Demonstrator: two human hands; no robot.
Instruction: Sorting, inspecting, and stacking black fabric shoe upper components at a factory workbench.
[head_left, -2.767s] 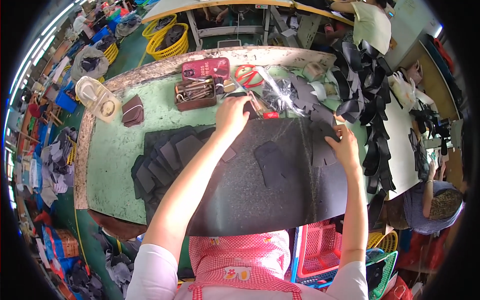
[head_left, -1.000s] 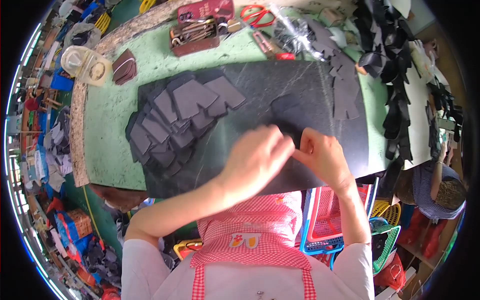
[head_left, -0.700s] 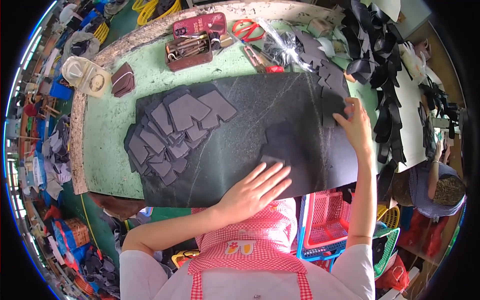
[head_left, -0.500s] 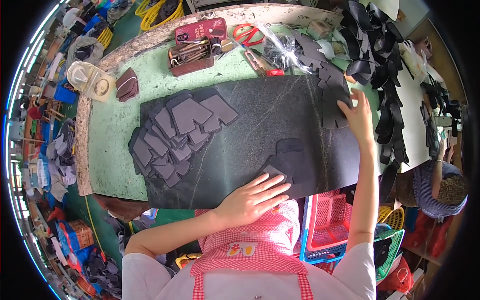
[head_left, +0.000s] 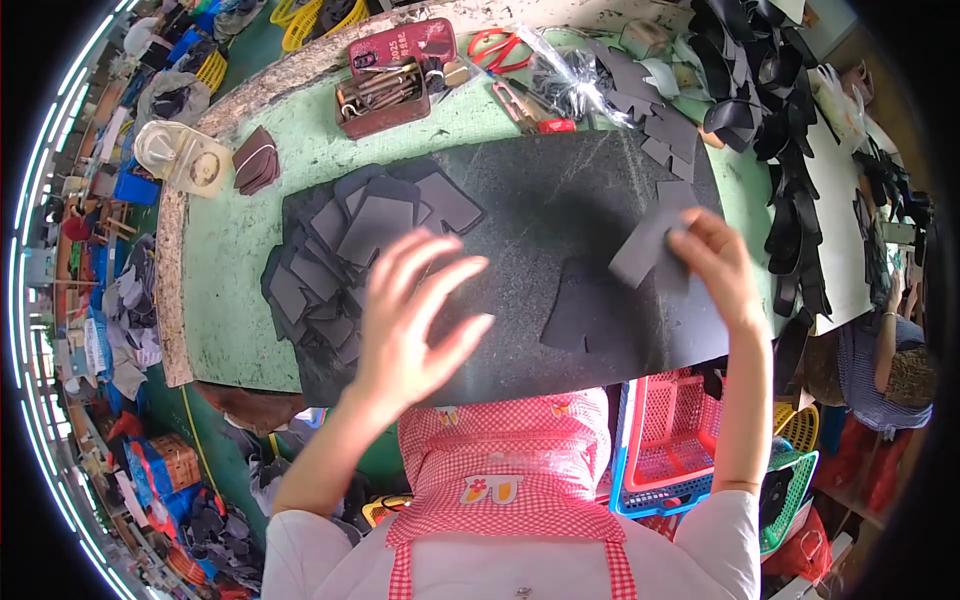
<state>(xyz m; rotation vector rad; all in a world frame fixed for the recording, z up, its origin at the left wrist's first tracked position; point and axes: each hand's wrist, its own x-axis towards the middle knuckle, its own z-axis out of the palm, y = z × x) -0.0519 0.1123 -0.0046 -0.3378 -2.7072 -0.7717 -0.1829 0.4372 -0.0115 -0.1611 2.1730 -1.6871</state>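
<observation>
My right hand (head_left: 718, 262) pinches a small flat grey piece (head_left: 640, 248), blurred by motion, above the right part of the black mat (head_left: 510, 375). A dark, notched flat piece (head_left: 582, 315) lies on the mat to the left of that hand. With fingers spread and nothing in them, my left hand (head_left: 415, 325) hovers by a pile of overlapping pieces (head_left: 310, 275), grey ones lying on larger dark ones. Part of this pile is hidden behind the hand. Beyond my right hand, a staggered row of grey pieces (head_left: 672, 135) runs along the mat's far right corner.
An open red tin (head_left: 385, 125) of tools, red-handled pliers (head_left: 500, 48) and a clear plastic bag (head_left: 570, 85) lie at the back. Black strips (head_left: 790, 200) heap up at the right. Baskets (head_left: 665, 440) stand below the front edge. Another person (head_left: 885, 370) sits at far right.
My left hand has left the front of the mat and moved up and left to the pile. My right hand has taken a grey piece from the row and brought it left and nearer.
</observation>
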